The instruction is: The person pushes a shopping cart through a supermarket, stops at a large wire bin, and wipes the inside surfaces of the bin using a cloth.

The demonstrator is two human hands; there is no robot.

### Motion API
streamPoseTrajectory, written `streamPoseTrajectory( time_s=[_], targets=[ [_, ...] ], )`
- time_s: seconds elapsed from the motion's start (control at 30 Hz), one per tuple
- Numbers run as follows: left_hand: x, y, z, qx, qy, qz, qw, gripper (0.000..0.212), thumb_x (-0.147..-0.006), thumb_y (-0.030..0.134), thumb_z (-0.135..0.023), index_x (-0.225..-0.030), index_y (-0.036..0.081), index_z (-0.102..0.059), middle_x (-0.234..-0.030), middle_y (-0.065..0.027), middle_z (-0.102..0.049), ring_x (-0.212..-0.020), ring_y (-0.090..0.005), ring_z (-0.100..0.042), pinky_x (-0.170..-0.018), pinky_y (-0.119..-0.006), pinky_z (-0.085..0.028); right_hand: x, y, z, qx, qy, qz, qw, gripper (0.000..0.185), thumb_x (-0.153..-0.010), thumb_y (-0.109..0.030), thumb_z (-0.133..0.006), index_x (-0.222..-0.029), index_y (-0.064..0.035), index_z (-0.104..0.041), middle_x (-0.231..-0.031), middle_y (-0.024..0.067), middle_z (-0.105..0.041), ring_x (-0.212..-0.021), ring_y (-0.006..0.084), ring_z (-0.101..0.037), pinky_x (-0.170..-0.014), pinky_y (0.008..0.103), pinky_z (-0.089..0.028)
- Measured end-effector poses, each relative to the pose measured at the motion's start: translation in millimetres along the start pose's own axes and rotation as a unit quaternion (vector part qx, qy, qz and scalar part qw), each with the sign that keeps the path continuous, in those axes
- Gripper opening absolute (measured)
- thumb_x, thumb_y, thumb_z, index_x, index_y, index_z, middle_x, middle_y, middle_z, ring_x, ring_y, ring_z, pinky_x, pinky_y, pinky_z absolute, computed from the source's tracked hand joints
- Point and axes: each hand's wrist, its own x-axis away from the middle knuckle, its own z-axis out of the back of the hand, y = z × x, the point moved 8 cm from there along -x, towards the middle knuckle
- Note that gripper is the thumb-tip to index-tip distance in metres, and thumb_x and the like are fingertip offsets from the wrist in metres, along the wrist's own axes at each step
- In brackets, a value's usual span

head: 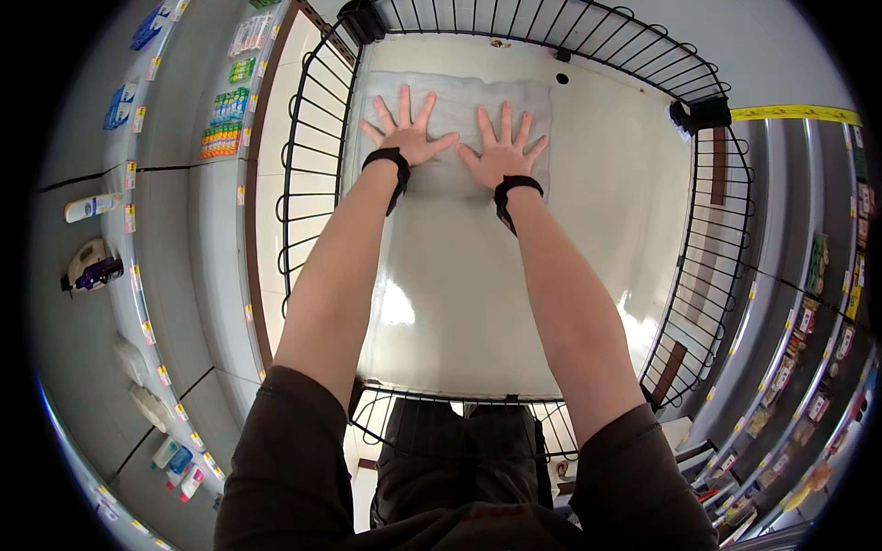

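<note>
A light grey cloth (458, 107) lies spread flat at the far left part of a white board (462, 296). My left hand (408, 138) rests palm down on the cloth's left half, fingers spread. On its right half lies my right hand (503, 151), likewise flat with the fingers apart. The thumbs point towards each other with a small gap between them. Each wrist wears a black strap. Neither hand holds anything.
A black wire rim (310, 151) surrounds the board. Shelves with packaged goods (224, 124) and bottles (93, 206) stand on the left. More shelves of packets (782, 372) are on the right, near a yellow strip (792, 113).
</note>
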Motion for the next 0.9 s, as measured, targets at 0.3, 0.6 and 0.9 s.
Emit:
streamPoseTrajectory(
  time_s=[0.3,0.6,0.9],
  targets=[
    [-38.6,-1.8,3.6,-0.01,0.033,-0.024,0.999,0.102,-0.07,0.086,-0.044,-0.152,0.039,-0.006,-0.16,-0.007,0.01,-0.141,-0.0467,0.017,-0.102,-0.074,0.006,-41.2,5.3,0.2,0.032,0.023,0.014,0.999,0.08,-0.086,-0.07,-0.037,-0.152,-0.0324,-0.013,-0.16,0.0075,-0.002,-0.145,0.0405,0.004,-0.107,0.0707,0.002],
    [-56.8,15.3,27.2,0.034,0.012,-0.021,0.999,0.109,-0.07,0.082,-0.048,-0.154,0.026,-0.006,-0.158,-0.0152,0.01,-0.141,-0.0481,0.012,-0.107,-0.068,0.007,-59.6,0.5,37.6,0.038,-0.054,-0.017,0.998,0.09,-0.082,-0.069,-0.044,-0.153,-0.0288,-0.006,-0.16,0.0094,0.002,-0.144,0.0397,0.01,-0.109,0.0676,0.002],
    [-35.6,19.5,11.5,0.02,0.037,-0.025,0.999,0.104,-0.072,0.084,-0.04,-0.153,0.03,-0.004,-0.159,-0.01,0.009,-0.143,-0.045,0.012,-0.105,-0.07,0.008,-43.9,7.3,27.5,0.044,-0.053,-0.021,0.997,0.084,-0.084,-0.066,-0.046,-0.153,-0.0316,-0.011,-0.16,0.0091,0.001,-0.144,0.0401,0.01,-0.11,0.0659,0.002]
  ],
)
